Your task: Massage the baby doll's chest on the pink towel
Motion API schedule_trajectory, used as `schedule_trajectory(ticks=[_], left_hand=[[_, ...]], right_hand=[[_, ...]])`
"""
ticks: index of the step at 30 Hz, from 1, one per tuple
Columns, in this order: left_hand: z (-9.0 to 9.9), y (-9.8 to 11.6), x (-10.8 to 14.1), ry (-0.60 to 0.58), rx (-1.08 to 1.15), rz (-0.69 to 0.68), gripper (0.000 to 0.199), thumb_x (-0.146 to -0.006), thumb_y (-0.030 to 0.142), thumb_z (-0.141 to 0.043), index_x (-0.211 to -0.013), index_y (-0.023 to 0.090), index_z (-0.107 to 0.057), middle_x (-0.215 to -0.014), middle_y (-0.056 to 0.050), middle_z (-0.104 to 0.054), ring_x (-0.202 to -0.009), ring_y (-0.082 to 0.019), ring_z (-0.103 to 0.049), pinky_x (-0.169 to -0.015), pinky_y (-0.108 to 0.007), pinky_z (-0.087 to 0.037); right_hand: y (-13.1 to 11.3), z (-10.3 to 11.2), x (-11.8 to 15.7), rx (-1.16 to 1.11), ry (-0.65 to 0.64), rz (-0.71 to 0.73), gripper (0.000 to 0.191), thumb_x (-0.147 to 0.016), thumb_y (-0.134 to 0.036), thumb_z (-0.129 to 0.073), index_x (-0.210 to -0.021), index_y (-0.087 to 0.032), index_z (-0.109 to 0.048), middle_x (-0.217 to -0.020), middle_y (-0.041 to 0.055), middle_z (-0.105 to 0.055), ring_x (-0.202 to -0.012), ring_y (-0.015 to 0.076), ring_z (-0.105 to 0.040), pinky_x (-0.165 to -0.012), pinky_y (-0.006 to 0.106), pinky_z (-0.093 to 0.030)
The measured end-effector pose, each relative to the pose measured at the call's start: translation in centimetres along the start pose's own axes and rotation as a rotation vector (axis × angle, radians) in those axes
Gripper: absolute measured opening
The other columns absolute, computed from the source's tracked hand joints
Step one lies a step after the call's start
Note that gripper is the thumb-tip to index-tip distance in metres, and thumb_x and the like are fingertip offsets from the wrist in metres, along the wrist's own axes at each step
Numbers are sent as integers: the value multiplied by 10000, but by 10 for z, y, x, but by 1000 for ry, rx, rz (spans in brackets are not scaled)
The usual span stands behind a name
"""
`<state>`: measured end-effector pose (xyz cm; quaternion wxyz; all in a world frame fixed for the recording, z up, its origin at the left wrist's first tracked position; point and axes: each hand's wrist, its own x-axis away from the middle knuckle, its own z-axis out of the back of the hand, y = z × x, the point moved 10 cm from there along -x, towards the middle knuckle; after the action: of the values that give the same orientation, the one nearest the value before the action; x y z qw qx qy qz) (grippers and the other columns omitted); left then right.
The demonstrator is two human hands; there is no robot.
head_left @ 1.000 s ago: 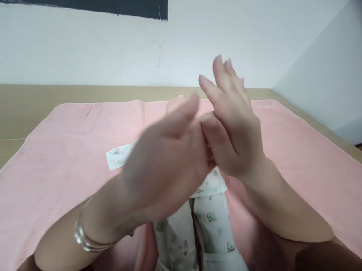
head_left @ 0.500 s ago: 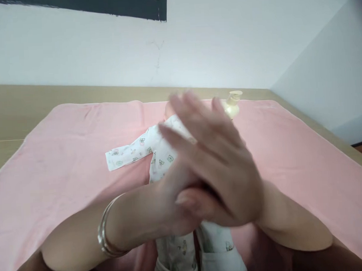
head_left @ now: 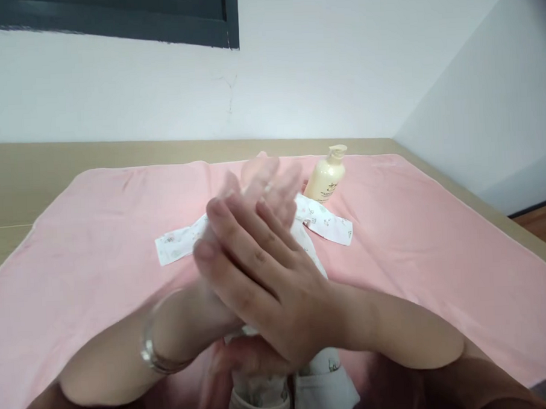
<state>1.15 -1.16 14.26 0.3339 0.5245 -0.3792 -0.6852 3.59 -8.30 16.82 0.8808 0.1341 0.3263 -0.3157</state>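
My left hand, blurred, points forward with its fingers stretched out and apart. My right hand lies across its palm, fingers extended; the two hands touch and hold no object. A silvery bangle circles my left wrist. Beneath the hands lies a white printed baby outfit, with both sleeves spread and its legs toward me; its middle is mostly hidden. At the neck end a rounded peach-coloured shape shows partly behind my fingers. Beside the right sleeve is a cream pump bottle with dark lettering.
A pink blanket covers most of the light wooden surface. Behind it rises a white wall, with a dark frame at the upper left. Another wall meets it at the right.
My right hand has slid over the left one, toward the left of the view. The pump bottle and right sleeve, mostly covered before, now show. The view has shifted slightly.
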Motion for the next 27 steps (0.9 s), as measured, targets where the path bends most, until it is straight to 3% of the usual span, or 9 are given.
schedule_trajectory(ticks=[2,6,8,10,13,16,20,23,27], left_hand=[[-14,3,18,50,230,-13,537,-899,751,-285,-1390,559,-390,-1537,221,-354,-1535,-240,-133,-1219,-561,-359],[-53,-3,26,-216,693,189,348,-994,393,-366,-1188,364,-654,-1366,77,-609,-1436,-261,-404,-1137,-519,-473],[-43,-8,16,-199,787,182,331,-975,306,-410,-1169,297,-678,-1316,14,-654,-1361,-251,-506,-1133,-478,-479],[-17,-24,0,-46,802,95,291,-929,243,-521,-1172,271,-677,-1285,-18,-676,-1299,-225,-569,-1160,-439,-447],[18,-55,-19,198,617,-98,277,-886,181,-578,-1129,252,-690,-1226,-34,-703,-1255,-206,-600,-1150,-419,-447],[23,-91,-35,269,320,-132,321,-883,148,-531,-1158,227,-676,-1278,-48,-672,-1288,-199,-570,-1177,-422,-408],[7,-116,-43,185,11,-142,348,-945,180,-388,-1164,190,-658,-1289,-71,-661,-1279,-184,-573,-1159,-419,-430],[-1,-115,-39,126,-170,-174,375,-954,189,-338,-1191,181,-629,-1296,-76,-655,-1268,-177,-578,-1155,-417,-437],[-7,-128,-37,54,-331,-25,395,-911,208,-414,-1272,177,-569,-1383,-95,-592,-1329,-226,-521,-1174,-483,-406]], right_hand=[[10,6,0,7,-12,23,563,-998,-511,-247,-1445,-207,-406,-1574,32,-385,-1526,241,-77,-1265,504,-91],[75,15,6,18,50,-168,523,-1007,-502,-211,-1443,-305,-424,-1628,-37,-254,-1525,272,-116,-1230,622,-30],[111,12,15,-9,112,-307,511,-1011,-460,-240,-1478,-300,-375,-1648,-14,-188,-1523,282,-127,-1220,640,-75],[142,0,28,-66,158,-489,505,-1009,-394,-295,-1495,-267,-350,-1641,32,-216,-1515,262,-182,-1223,589,-195],[154,-40,44,-156,67,-646,511,-967,-287,-378,-1466,-183,-410,-1599,112,-315,-1495,258,-258,-1192,528,-327],[130,-81,47,-215,-130,-594,508,-910,-179,-389,-1401,-105,-496,-1559,170,-373,-1479,265,-300,-1200,532,-312],[120,-104,47,-242,-227,-513,537,-889,-123,-355,-1406,-97,-500,-1534,131,-429,-1479,244,-302,-1239,521,-229],[153,-106,53,-176,-222,-599,509,-947,-215,-334,-1407,-76,-501,-1549,140,-402,-1479,244,-301,-1243,476,-231],[190,-104,72,0,-274,-851,580,-990,-388,-328,-1442,-43,-441,-1526,206,-412,-1460,310,-331,-1209,541,-262]])
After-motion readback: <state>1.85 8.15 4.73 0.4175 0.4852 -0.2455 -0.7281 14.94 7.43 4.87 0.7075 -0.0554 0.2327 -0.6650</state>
